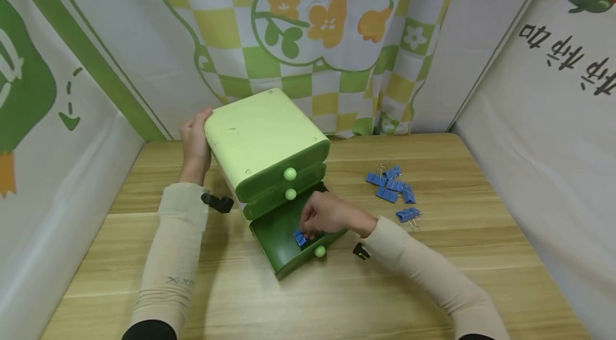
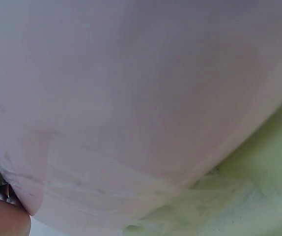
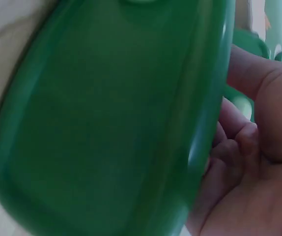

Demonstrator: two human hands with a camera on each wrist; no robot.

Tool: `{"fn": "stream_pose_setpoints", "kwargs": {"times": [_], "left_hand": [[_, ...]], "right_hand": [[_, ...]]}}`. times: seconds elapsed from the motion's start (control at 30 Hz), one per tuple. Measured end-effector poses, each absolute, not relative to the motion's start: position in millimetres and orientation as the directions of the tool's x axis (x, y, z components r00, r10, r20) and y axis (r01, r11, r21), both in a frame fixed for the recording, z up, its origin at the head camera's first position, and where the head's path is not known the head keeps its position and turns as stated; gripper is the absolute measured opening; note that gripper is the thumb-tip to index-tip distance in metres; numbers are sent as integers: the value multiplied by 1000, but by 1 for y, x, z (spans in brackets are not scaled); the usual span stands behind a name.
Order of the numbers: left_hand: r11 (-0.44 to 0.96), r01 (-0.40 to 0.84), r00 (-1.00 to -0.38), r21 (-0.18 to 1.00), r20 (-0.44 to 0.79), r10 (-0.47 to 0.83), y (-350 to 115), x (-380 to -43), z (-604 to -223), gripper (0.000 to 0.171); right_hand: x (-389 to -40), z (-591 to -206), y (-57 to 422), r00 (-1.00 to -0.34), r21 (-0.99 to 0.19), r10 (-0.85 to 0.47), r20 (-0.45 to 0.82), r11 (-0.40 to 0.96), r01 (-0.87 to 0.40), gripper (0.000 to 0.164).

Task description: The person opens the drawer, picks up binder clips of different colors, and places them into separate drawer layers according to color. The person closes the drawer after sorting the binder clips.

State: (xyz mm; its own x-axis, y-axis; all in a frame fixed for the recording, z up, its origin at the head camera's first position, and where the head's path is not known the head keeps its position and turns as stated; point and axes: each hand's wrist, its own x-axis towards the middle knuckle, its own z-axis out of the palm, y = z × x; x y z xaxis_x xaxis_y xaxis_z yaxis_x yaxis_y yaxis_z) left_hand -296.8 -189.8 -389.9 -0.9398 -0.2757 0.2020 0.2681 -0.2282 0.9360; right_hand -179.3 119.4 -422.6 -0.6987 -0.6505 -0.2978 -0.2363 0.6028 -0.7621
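A pale green desktop drawer cabinet [image 1: 269, 137] with dark green drawer fronts stands at an angle on the table. My left hand [image 1: 194, 139] grips its rear left edge; in the left wrist view only part of a finger [image 2: 6, 216] shows beside a blurred pale surface. The bottom drawer [image 1: 279, 244] is pulled out. Inside it my right hand [image 1: 324, 214] has its fingers curled, pinching a blue binder clip [image 1: 300, 238] low over the drawer floor. In the right wrist view the drawer front [image 3: 111, 118] hides the fingertips and the clip.
Several blue binder clips [image 1: 392, 185] lie in a loose group on the wooden table [image 1: 385, 286], right of the cabinet. A single clip [image 1: 408, 215] lies nearer the front. The two upper drawers [image 1: 289, 182] are closed. A patterned curtain [image 1: 313, 46] hangs behind the table.
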Motion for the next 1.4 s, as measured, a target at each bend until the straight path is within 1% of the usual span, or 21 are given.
{"fn": "stream_pose_setpoints", "kwargs": {"times": [0.1, 0.2, 0.3, 0.4, 0.57, 0.73, 0.83, 0.9, 1.0, 1.13, 1.27, 1.4], "left_hand": [[-229, 264, -940, 937, 196, -280, -190, -297, -389, 44], [-234, 259, -940, 937, 189, -284, -190, -297, -389, 43], [-229, 253, -942, 940, 185, -281, -190, -297, -388, 42], [-232, 249, -943, 940, 180, -281, -189, -296, -388, 42], [-237, 254, -940, 938, 183, -287, -188, -296, -388, 42], [-236, 269, -937, 934, 197, -288, -188, -297, -388, 42], [-245, 272, -937, 931, 198, -289, -188, -297, -388, 40], [-246, 270, -938, 931, 197, -286, -188, -297, -388, 40], [-239, 273, -938, 932, 202, -282, -188, -297, -390, 40], [-247, 286, -934, 926, 212, -287, -189, -297, -390, 39], [-243, 287, -932, 927, 212, -295, -189, -297, -390, 40], [-241, 282, -936, 929, 211, -283, -188, -297, -390, 41]], "right_hand": [[-172, -423, 109, -697, -678, -651, -300, 659, -324, 18], [-166, -424, 99, -693, -609, -659, -291, 687, -397, 24], [-161, -426, 90, -682, -592, -667, -301, 691, -415, 31], [-157, -428, 83, -667, -597, -678, -310, 685, -419, 34], [-153, -430, 77, -646, -610, -695, -316, 670, -423, 33], [-153, -427, 76, -630, -609, -702, -330, 669, -426, 22], [-153, -425, 80, -634, -616, -701, -327, 667, -419, 17], [-153, -422, 86, -652, -619, -689, -316, 671, -409, 14], [-154, -415, 98, -700, -616, -658, -276, 680, -397, 12], [-154, -403, 117, -761, -640, -618, -195, 669, -379, 9], [-152, -394, 136, -809, -672, -578, -108, 642, -369, 7], [-146, -384, 156, -862, -648, -505, -33, 668, -366, 6]]}}
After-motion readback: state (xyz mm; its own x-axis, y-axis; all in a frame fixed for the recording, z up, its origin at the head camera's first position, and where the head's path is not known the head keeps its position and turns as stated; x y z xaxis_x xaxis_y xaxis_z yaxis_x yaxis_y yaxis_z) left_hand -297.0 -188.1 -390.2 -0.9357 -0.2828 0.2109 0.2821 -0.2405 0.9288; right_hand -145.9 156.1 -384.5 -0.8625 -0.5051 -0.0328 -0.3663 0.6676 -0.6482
